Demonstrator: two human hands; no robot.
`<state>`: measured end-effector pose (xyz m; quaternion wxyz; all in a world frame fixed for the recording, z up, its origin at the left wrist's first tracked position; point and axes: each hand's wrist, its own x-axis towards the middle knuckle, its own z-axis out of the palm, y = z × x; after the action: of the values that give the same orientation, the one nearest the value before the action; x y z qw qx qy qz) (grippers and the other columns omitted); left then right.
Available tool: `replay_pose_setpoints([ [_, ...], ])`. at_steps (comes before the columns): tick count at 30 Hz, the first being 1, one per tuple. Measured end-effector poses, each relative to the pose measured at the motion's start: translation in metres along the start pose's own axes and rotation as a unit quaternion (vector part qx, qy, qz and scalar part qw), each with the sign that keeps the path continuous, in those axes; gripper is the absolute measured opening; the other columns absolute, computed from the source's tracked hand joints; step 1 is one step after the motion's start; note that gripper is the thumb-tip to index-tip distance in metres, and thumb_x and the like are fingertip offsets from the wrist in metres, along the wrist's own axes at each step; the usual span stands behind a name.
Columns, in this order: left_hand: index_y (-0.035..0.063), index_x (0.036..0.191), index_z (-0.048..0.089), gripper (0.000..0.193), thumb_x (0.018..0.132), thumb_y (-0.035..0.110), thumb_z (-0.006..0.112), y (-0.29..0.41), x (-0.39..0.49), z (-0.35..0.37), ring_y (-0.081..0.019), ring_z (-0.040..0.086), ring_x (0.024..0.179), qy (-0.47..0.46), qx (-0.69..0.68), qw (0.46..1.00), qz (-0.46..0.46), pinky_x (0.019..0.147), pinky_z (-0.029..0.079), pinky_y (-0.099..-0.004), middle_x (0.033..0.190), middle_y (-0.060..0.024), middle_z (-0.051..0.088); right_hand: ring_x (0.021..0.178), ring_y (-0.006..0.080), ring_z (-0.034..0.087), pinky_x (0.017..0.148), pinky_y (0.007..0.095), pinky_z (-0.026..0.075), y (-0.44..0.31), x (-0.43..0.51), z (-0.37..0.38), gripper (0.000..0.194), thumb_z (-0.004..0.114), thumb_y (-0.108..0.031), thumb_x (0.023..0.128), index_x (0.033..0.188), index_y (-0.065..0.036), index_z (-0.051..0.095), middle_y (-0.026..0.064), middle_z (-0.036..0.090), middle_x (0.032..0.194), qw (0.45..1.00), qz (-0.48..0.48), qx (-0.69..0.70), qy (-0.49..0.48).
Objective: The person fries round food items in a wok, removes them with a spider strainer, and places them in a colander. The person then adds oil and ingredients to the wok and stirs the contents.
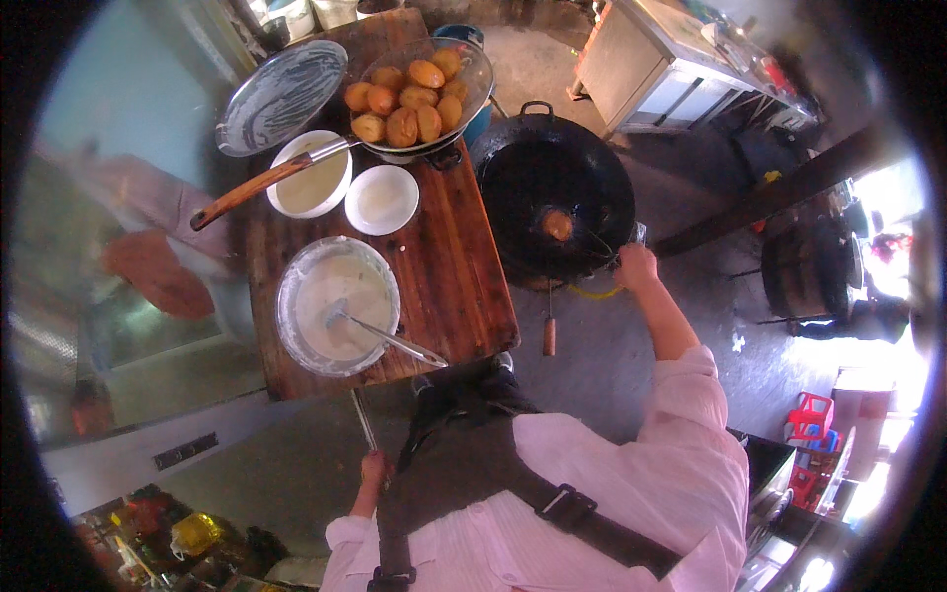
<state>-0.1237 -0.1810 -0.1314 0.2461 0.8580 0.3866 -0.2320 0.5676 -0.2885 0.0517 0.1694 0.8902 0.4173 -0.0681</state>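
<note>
My right hand [636, 268] is closed around a metal utensil [605, 243] at the near right rim of a large black wok [551, 163]. One round golden-brown fried piece [557, 225] lies in the wok by the utensil's end; whether the utensil touches it, I cannot tell. Low by the table's front edge, my left hand [375, 469] grips a slim metal tool [364, 420], perhaps tongs, whose far end is hidden by the table. A steel basin of white batter [348, 285] stands on the wooden table [451, 266], with a ladle [396, 342] resting in it.
At the table's far end, a wooden-handled strainer [473, 66] holds several fried pieces [418, 96]. Two white bowls [381, 200] and a flour-smeared metal tray [285, 96] stand near it. A wooden-handled tool [549, 337] juts below the wok. A steel cabinet [629, 74] stands beyond.
</note>
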Motion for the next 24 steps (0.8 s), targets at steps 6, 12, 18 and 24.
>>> replay_pose_setpoints([
  [6,0.0052,0.067,0.053,0.018,0.070,0.023,0.057,0.012,0.030,0.034,-0.0250,0.055,0.048,0.008,-0.624,0.716,-0.311,0.045,0.045,-0.0356,0.061,-0.0112,0.056,0.084,0.0274,0.058,0.073,0.0358,0.048,0.019,0.006,0.007,0.025,0.058,-0.020,0.064,0.084,-0.005,0.061,0.0121,0.060,0.090,0.996,0.038,0.062,-0.060],
  [12,0.0091,0.074,0.054,0.017,0.069,0.024,0.060,0.019,0.023,0.036,-0.0342,0.056,0.062,0.140,-0.104,0.985,-0.016,0.047,0.045,-0.0400,0.072,-0.0155,0.057,0.083,0.0279,0.058,0.072,0.0373,0.047,0.021,-0.003,0.031,0.025,0.058,-0.021,0.062,0.082,-0.007,0.062,0.0128,0.061,0.085,0.997,0.040,0.065,-0.022],
  [18,0.0102,0.075,0.054,0.015,0.072,0.024,0.056,0.011,0.013,0.017,-0.0329,0.055,0.060,0.021,-0.053,0.998,0.036,0.049,0.046,-0.0387,0.072,-0.0139,0.057,0.081,0.0279,0.059,0.069,0.0371,0.049,0.009,-0.007,0.036,0.024,0.058,-0.021,0.065,0.083,-0.004,0.061,0.0127,0.061,0.085,0.989,0.114,0.096,-0.014],
  [24,0.0115,0.074,0.056,0.013,0.073,0.024,0.054,-0.004,0.020,0.042,-0.0312,0.056,0.060,0.007,-0.024,0.999,0.021,0.051,0.046,-0.0383,0.070,-0.0124,0.057,0.083,0.0297,0.057,0.072,0.0390,0.046,0.006,-0.011,0.035,0.025,0.059,-0.021,0.062,0.081,-0.005,0.060,0.0136,0.060,0.085,0.984,0.130,0.120,0.007],
])
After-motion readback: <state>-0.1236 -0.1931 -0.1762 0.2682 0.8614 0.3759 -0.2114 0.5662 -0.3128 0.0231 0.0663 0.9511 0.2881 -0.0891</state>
